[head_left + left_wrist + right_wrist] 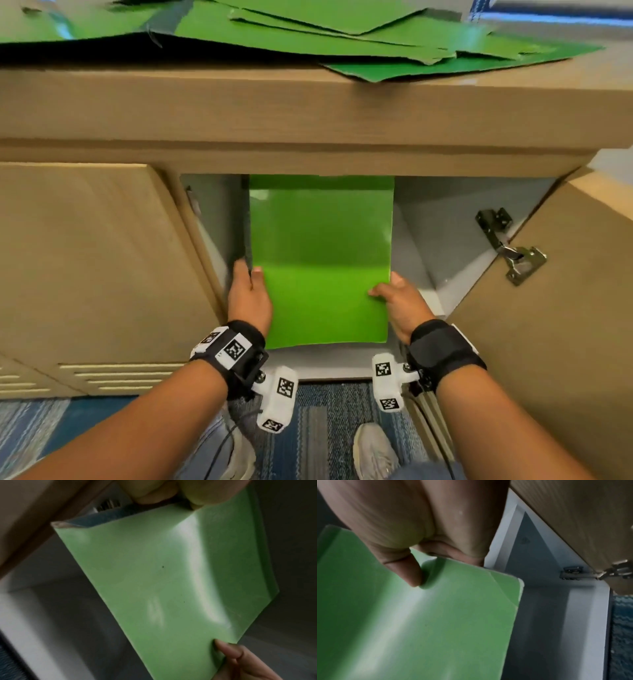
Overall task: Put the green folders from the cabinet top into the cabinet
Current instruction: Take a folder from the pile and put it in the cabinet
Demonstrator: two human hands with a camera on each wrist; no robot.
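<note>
The folder (320,260) is held flat in the open cabinet (455,219), its far edge already under the cabinet top at 12 o'clock. It should be kept level and pushed straight in, clear of the side walls, then lowered onto the floor of the compartment. The left hand (248,294) grips the edge at 9 o'clock; the right hand (399,301) pinches the edge at 3 o'clock, thumb on top. More folders (342,37) lie on the worktop above.

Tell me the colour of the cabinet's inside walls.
Pale grey-white inside walls, unlike the tan wood door; clearest in the head view.
</note>
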